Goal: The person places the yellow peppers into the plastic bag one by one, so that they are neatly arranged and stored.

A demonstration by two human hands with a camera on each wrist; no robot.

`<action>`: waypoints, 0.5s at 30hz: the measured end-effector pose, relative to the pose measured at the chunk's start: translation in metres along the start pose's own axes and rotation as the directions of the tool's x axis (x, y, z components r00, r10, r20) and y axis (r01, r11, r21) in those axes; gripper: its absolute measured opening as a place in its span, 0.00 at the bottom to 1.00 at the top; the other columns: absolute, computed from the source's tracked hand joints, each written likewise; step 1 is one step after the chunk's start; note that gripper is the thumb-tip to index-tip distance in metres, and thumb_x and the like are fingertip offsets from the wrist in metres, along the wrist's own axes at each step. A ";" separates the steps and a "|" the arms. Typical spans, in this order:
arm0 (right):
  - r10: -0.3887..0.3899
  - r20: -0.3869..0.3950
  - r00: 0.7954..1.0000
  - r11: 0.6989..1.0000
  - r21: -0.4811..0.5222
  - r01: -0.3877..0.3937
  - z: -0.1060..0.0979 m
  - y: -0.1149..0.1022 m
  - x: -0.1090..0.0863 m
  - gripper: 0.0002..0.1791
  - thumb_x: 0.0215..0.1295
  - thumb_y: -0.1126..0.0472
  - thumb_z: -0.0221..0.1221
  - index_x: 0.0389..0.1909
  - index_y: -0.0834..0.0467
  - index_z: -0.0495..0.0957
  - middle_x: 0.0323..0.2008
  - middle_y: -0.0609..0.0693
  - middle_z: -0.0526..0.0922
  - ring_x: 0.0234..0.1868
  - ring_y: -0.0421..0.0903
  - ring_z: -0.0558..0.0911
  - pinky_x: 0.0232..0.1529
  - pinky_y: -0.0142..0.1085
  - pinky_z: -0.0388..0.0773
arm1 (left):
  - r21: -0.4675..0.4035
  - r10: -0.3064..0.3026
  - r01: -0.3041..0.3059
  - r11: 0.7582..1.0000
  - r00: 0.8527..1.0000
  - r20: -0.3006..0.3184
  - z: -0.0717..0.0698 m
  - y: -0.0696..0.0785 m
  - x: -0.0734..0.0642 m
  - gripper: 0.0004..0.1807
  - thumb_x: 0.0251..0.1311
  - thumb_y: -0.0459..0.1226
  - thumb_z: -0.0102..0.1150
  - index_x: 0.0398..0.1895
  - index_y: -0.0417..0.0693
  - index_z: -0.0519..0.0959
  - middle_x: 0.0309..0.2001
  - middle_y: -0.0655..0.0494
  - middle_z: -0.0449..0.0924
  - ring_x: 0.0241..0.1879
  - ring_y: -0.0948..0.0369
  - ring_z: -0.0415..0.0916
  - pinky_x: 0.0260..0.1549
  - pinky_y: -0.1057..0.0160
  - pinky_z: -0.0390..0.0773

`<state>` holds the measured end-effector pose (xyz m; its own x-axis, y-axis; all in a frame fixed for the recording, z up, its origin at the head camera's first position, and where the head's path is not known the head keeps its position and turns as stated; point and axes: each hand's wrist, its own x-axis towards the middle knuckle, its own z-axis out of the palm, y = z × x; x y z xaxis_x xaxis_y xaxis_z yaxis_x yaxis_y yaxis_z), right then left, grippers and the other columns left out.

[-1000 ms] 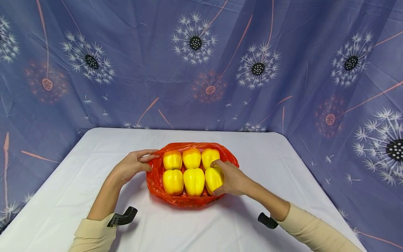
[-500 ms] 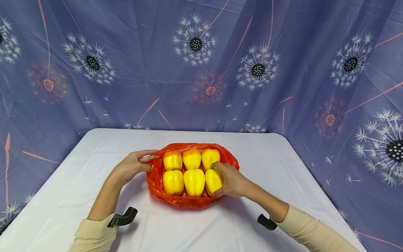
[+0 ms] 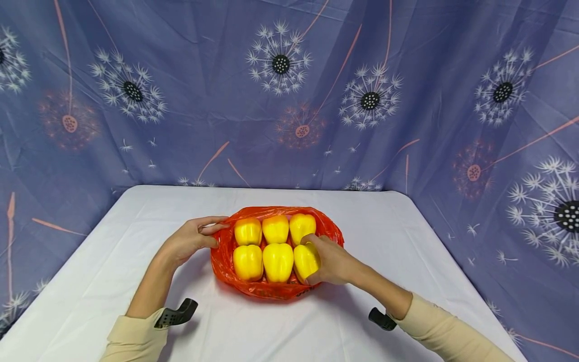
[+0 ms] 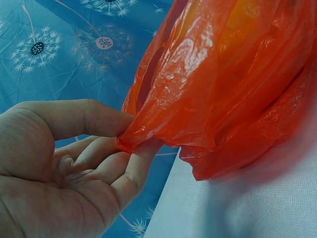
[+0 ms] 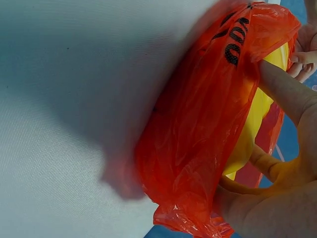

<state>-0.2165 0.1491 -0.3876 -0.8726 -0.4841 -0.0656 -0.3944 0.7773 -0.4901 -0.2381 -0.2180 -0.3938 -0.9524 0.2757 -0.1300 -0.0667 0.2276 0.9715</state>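
A red plastic bag (image 3: 332, 229) lies on the table with its mouth spread upward. Several yellow bell peppers (image 3: 278, 262) sit inside it in two rows. My left hand (image 3: 187, 239) pinches the bag's left edge between thumb and fingers, seen closely in the left wrist view, where the bag (image 4: 223, 99) hangs in folds. At the near right corner, my right hand (image 3: 332, 259) grips a yellow bell pepper (image 3: 305, 261), thumb on the near side and fingers on the far side. In the right wrist view, the bag's wall hides much of that pepper (image 5: 247, 141).
A white cloth covers the table (image 3: 253, 329). Behind and beside it hangs a blue curtain (image 3: 203, 100) with a dandelion print. Black wrist mounts (image 3: 177, 312) show at both sleeves.
My right hand and forearm have edged very slightly left, with the gripped bell pepper barely shifting. The left hand keeps its hold on the bag.
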 end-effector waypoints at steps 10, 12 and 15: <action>0.032 0.005 0.999 0.999 -0.033 -0.031 0.002 0.000 0.003 0.43 0.43 0.52 0.79 0.63 0.48 0.73 0.59 0.55 0.78 0.60 0.54 0.76 0.58 0.58 0.75 | 0.003 -0.001 0.001 1.000 1.000 0.009 0.002 0.000 0.001 0.41 0.50 0.23 0.58 0.73 0.39 0.68 0.67 0.38 0.73 0.76 0.46 0.58 0.47 0.70 0.77; 0.037 0.006 0.999 0.998 -0.044 -0.037 0.002 0.000 0.004 0.43 0.43 0.51 0.79 0.63 0.48 0.73 0.60 0.55 0.78 0.61 0.54 0.76 0.59 0.59 0.75 | 0.010 0.005 -0.005 1.000 1.000 0.004 0.001 0.000 0.000 0.40 0.50 0.23 0.59 0.73 0.39 0.68 0.67 0.38 0.74 0.75 0.46 0.60 0.48 0.70 0.77; 0.041 0.007 0.999 0.998 -0.041 -0.041 0.003 0.000 0.005 0.43 0.43 0.51 0.79 0.63 0.47 0.73 0.61 0.55 0.77 0.61 0.55 0.76 0.59 0.59 0.74 | 0.014 0.019 -0.019 1.000 1.000 -0.001 -0.001 0.000 -0.002 0.40 0.50 0.23 0.59 0.73 0.38 0.68 0.66 0.37 0.74 0.73 0.46 0.63 0.48 0.70 0.77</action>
<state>-0.2200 0.1455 -0.3903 -0.8860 -0.4546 -0.0914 -0.3702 0.8122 -0.4509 -0.2366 -0.2199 -0.3931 -0.9539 0.2787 -0.1115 -0.0447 0.2355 0.9709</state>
